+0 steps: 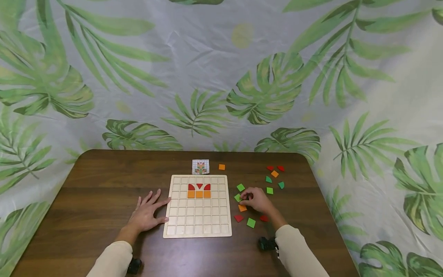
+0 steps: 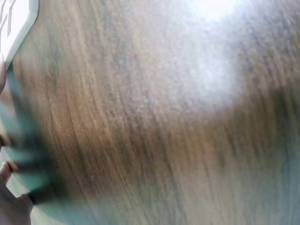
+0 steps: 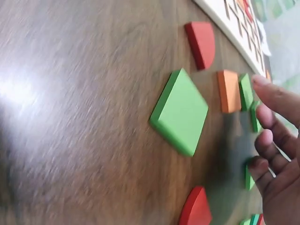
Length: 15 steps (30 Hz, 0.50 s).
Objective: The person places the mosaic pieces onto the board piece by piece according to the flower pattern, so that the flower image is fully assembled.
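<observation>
A pale wooden grid board (image 1: 197,215) lies mid-table, with red pieces (image 1: 199,186) above a row of orange squares (image 1: 199,194) in its upper cells. My left hand (image 1: 145,215) is spread flat on the table, its thumb and index finger touching the board's left edge. To the right of the board, my right hand (image 1: 257,199) hovers with bent fingers over a green square (image 1: 237,197); no piece shows between the fingers. Just below that square lies an orange square (image 1: 242,208). The right wrist view shows the right fingers (image 3: 276,101) apart from the nearer green square (image 3: 183,115).
A small pattern card (image 1: 200,167) lies behind the board, with an orange square (image 1: 222,167) beside it. Loose red, green and orange pieces (image 1: 275,174) are scattered at the right. A red piece (image 1: 238,218) lies near the board's right edge. A leaf-printed cloth (image 1: 200,77) hangs behind the table.
</observation>
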### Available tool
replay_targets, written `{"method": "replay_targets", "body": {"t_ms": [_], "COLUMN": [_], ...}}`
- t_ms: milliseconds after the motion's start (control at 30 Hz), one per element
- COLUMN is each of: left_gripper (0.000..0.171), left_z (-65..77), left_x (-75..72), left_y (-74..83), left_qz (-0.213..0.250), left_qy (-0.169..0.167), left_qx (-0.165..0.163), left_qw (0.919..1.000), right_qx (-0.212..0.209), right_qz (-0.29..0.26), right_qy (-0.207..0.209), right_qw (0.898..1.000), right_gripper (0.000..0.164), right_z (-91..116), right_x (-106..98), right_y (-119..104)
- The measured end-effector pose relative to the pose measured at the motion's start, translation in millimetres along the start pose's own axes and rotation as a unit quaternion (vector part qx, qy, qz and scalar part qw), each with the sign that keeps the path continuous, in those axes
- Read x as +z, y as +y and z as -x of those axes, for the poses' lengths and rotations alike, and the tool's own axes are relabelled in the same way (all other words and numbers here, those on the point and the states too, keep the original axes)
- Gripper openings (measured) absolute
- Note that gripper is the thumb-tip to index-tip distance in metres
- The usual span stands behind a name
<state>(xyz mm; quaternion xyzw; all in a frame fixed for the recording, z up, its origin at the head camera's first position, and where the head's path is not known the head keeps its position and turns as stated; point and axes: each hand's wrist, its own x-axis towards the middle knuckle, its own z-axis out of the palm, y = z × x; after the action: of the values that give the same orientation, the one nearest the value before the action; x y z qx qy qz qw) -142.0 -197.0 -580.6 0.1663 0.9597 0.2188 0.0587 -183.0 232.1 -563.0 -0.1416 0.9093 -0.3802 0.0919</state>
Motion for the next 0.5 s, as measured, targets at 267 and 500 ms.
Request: {"method": "replay_targets", "body": {"t_ms": [267,500], "left_gripper": [0.069,0.069], "left_z": [0.4,0.3], "left_x": [-2.2,-2.2], "left_y": [1.7,2.2], "left_qz": [-0.002,-0.005], "left_qy": [0.003,0.001], "left_qx": [0.003,0.001], "left_qw": [1.0000,1.0000], "right_qx": [-0.004,-0.019], "right_qz": [-0.028,-0.029], "right_qy": [-0.044,-0.061], "right_qw": [0.999,0.998], "right_gripper": [0.022,0.022], "right_z": [7.7,9.2], "right_x": [-2.4,0.8], "right_y": [14.7,18.2]}}
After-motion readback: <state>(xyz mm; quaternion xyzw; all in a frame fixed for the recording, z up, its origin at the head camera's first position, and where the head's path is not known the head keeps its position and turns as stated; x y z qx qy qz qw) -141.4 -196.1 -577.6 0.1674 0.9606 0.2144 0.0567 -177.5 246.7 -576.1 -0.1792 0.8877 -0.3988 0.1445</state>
